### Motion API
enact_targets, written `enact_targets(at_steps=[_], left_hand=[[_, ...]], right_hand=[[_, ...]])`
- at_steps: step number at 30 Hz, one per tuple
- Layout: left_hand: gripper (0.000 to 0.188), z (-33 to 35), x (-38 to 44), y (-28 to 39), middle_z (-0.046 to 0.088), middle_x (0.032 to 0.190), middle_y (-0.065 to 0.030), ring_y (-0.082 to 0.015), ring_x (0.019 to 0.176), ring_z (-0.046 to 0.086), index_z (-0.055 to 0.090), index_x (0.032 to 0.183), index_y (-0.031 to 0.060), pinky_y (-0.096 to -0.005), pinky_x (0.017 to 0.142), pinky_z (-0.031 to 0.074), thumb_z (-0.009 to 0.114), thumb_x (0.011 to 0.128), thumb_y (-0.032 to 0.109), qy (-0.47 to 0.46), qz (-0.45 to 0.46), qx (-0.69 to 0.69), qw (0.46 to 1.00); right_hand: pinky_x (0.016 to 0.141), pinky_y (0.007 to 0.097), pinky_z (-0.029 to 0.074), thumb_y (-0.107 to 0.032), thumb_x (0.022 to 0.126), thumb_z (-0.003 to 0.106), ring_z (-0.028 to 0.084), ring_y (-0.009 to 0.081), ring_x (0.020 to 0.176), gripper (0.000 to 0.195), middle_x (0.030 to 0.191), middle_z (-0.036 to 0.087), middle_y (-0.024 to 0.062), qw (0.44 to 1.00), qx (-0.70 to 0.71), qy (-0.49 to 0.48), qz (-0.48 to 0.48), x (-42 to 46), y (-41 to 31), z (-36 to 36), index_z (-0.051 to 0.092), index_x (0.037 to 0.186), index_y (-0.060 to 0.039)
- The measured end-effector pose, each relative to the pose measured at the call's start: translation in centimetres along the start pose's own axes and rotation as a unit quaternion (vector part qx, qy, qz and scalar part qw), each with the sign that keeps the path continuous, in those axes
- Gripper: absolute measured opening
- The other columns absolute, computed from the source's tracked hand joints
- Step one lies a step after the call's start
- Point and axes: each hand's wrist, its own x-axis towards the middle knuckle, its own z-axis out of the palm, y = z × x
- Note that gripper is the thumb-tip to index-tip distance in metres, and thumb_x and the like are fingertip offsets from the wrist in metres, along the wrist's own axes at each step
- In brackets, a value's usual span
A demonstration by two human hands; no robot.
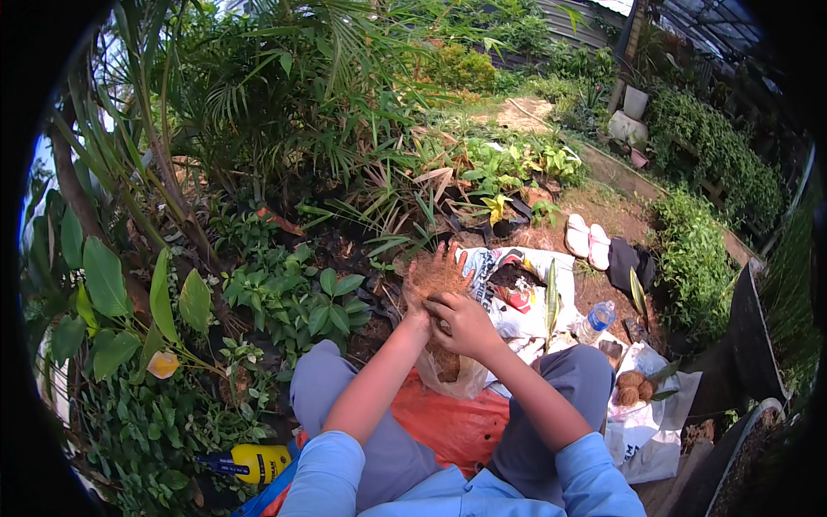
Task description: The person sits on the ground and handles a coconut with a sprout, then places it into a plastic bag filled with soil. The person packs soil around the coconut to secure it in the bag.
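Observation:
A loose mat of brown coconut fibre (440, 274) lies across the upturned palm of my left hand (417, 294), whose fingers are spread. My right hand (464, 325) bends over the heel of that palm, fingers curled onto the fibre; its fingertips are partly hidden. Below both hands, between my knees, a clear plastic bag (466, 381) contains more brown fibre. Just beyond, dark soil (512, 276) with white bits sits on a printed white sack (561, 265). A snake plant leaf (552, 307) lies along the sack's right part.
At right are a plastic bottle (599, 316) and several brown fibre balls (628, 390) on white plastic sheeting (665, 446). Pink sandals (586, 240) rest beside dark cloth (623, 262). A yellow spray bottle (261, 463) lies at lower left, near dense plants (278, 284). Orange sheeting (446, 413) is under me.

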Motion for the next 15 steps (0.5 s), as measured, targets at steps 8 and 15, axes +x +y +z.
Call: enact_targets(at_steps=[8,15], left_hand=[[0.067,-1.0,0.1,0.4,0.020,0.144,-0.0034,-0.0219,0.134,0.014,0.026,0.137,0.0178,-0.0451,0.108,0.007,0.033,0.082,0.055,-0.047,-0.011,-0.025,0.999],[0.069,0.3,-0.6,-0.3,0.018,0.145,-0.0059,-0.0261,0.133,0.014,0.020,0.139,0.0182,-0.0469,0.107,0.010,0.031,0.083,0.056,-0.004,-0.028,0.022,0.999]], right_hand=[[0.075,0.0371,0.047,-0.006,0.069,0.059,0.056,0.0294,0.087,0.024,0.096,0.058,0.0113,0.997,0.060,-0.052,0.007,-0.6,-0.2,-0.3,0.060,0.093,-0.0019],[0.081,0.0369,0.044,-0.009,0.077,0.055,0.055,0.0302,0.091,0.019,0.095,0.058,0.0131,0.997,0.046,0.034,0.046,-0.4,-0.1,-0.4,0.060,0.094,-0.0021]])
